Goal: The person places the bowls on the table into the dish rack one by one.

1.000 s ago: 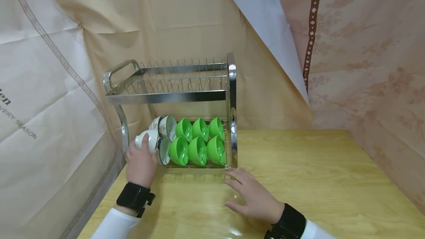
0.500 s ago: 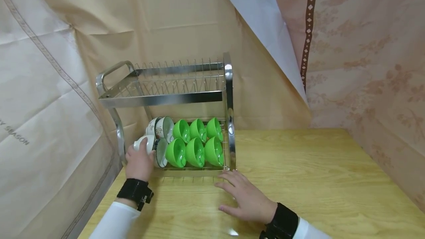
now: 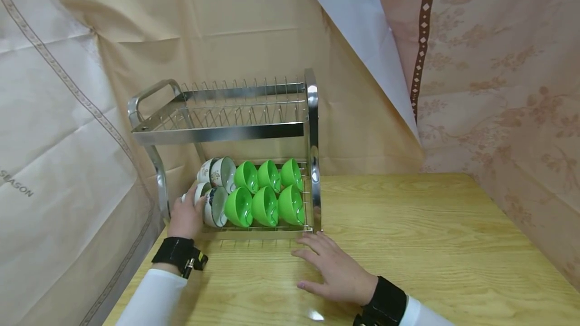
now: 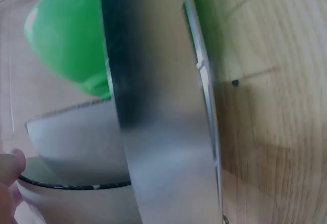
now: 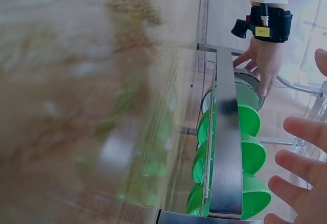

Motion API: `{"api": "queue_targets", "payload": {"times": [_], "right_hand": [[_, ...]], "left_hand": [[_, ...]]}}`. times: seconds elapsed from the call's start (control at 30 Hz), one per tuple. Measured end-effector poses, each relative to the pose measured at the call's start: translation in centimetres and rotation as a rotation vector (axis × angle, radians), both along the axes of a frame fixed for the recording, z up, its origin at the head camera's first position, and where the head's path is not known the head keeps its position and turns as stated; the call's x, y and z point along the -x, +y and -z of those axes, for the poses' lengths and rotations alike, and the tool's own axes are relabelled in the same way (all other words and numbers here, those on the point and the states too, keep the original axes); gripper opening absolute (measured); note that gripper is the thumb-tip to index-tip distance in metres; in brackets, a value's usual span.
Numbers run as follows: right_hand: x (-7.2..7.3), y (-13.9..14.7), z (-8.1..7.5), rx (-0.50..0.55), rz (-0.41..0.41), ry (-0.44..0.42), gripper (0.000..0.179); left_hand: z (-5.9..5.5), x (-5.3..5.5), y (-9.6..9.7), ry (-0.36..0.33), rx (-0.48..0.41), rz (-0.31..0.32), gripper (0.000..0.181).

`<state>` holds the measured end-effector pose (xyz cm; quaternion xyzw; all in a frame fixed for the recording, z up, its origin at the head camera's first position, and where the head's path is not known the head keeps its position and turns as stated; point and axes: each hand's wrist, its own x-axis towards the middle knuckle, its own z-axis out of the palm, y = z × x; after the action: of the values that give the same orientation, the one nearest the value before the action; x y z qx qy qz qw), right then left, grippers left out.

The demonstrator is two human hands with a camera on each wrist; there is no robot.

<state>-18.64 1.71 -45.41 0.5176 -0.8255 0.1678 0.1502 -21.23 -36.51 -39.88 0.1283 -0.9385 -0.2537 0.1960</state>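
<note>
My left hand [image 3: 185, 218] grips a white bowl [image 3: 202, 191] at the front left of the rack's lower tier. In the left wrist view, a fingertip [image 4: 18, 160] lies at the dark rim of this bowl [image 4: 82, 203]. The bowl stands on its side beside a second white bowl with a dark-blue pattern [image 3: 216, 208]. Behind them sit two flower-patterned white bowls [image 3: 223, 172]. Several green bowls [image 3: 265, 205] stand in two rows to the right. My right hand [image 3: 335, 270] is spread near the rack's front right corner, holding nothing.
The two-tier metal dish rack [image 3: 222, 135] stands on a wooden table [image 3: 408, 245]. Its upper tier has upright wire dividers. Beige cloth [image 3: 244, 29] hangs behind, and a pale printed cloth [image 3: 59, 130] hangs close on the left.
My left hand has lowered the white bowl and moved slightly left, setting it beside the blue-patterned bowl. The right hand keeps its spread pose near the rack. The head view has shifted slightly.
</note>
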Motion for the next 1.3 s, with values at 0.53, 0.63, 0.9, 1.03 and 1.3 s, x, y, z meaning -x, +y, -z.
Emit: {"api": "queue_targets", "payload": {"times": [0.53, 0.63, 0.9, 1.03, 1.3], "right_hand": [[-0.2, 0.2, -0.3, 0.001, 0.007, 0.012, 0.057], [-0.2, 0.2, -0.4, 0.001, 0.004, 0.014, 0.056], [-0.2, 0.2, -0.5, -0.003, 0.004, 0.008, 0.056], [-0.2, 0.2, -0.4, 0.004, 0.002, 0.002, 0.055], [-0.3, 0.2, -0.4, 0.01, -0.004, 0.005, 0.053]], "left_hand": [[-0.1, 0.5, 1.0, 0.001, -0.01, -0.071, 0.047], [0.0, 0.3, 1.0, -0.009, -0.056, -0.077, 0.048], [0.3, 0.5, 0.5, -0.063, -0.187, -0.037, 0.051], [0.6, 0.9, 0.1, -0.071, -0.221, -0.026, 0.05], [1.0, 1.7, -0.5, -0.05, -0.241, -0.01, 0.048]]}}
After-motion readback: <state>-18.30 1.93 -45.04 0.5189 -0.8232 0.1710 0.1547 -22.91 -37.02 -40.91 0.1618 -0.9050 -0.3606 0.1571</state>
